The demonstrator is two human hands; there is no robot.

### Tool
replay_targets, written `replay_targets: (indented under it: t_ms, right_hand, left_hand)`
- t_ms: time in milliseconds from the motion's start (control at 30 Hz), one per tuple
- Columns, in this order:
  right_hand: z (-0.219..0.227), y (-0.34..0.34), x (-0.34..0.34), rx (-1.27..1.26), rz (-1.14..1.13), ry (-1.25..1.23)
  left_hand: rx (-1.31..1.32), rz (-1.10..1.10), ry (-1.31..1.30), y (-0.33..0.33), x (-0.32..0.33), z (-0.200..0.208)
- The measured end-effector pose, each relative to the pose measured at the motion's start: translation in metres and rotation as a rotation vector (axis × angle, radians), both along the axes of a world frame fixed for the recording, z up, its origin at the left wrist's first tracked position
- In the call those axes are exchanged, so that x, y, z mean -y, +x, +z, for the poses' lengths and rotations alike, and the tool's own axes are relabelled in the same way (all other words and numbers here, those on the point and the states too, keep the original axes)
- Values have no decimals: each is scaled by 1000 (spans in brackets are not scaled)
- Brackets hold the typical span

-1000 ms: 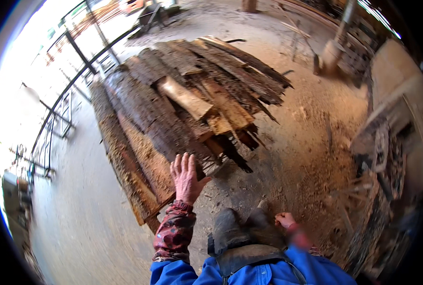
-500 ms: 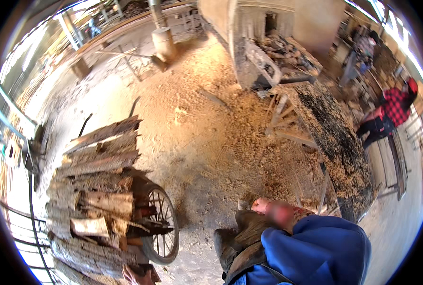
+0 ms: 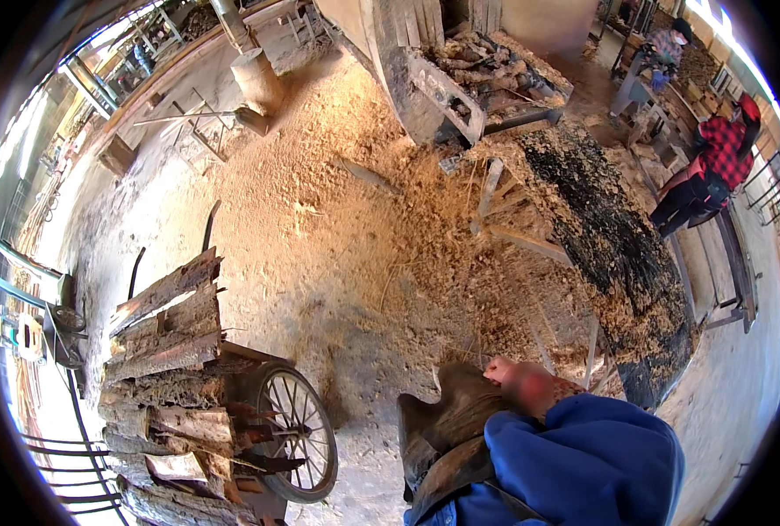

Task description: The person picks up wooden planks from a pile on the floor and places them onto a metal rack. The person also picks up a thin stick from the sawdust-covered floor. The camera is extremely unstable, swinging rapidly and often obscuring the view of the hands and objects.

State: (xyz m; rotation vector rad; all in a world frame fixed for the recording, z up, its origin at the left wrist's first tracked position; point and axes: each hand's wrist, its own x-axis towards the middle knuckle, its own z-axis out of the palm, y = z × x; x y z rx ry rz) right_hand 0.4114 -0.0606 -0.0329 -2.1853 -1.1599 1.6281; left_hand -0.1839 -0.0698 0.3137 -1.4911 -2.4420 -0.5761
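My right hand [image 3: 514, 382] is in front of my body, at the end of a bent arm in a blue sleeve [image 3: 591, 456]. A patterned cuff shows at the wrist. Blur covers most of this hand, so its finger pose and anything in it are unclear. Beside it hangs a dark brown apron-like garment [image 3: 447, 421]. My left hand is out of sight. At the lower left stands a two-wheeled cart, its spoked wheel [image 3: 298, 431] facing me, stacked with rough bark-covered wood slabs [image 3: 166, 351].
A long sloping table [image 3: 618, 254] covered with dark material and wood chips runs along the right. Beyond it stands a person in a red checked shirt [image 3: 726, 145]; another person [image 3: 666, 48] is farther back. Chips and sawdust [image 3: 337, 202] cover the floor. A chunk-filled bin [image 3: 495, 79] adjoins a wall.
My left hand, earlier at the lower edge against the cart's load, has left the picture. The view has shifted, so the cart sits lower and the sloping table slightly higher.
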Motion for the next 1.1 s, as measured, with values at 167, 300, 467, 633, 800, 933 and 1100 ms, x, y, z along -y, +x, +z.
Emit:
replay_targets:
  t_ms: [167, 300, 467, 633, 800, 933, 1100]
  right_hand:
    - [-4, 12, -5, -110, -171, -99]
    - [-2, 15, -13, -87, -229, -116]
    - [10, 15, -30, -145, -269, -157]
    - [25, 5, -53, -166, -385, -145]
    - [35, -5, -78, -121, -473, -171]
    - [51, -20, -104, -114, -609, -109]
    - [73, -37, -141, -76, -632, -54]
  left_hand:
    - [593, -50, -106, 51, -12, -84]
    - [856, -177, -306, 95, -12, -139]
    - [1343, 136, -441, 97, 7, -223]
    - [1495, 167, -751, 84, -27, -263]
    - [1550, 114, -828, 70, -101, -300]
    - [1304, -244, -949, 53, -179, -322]
    - [1413, -153, -832, 72, -256, -311]
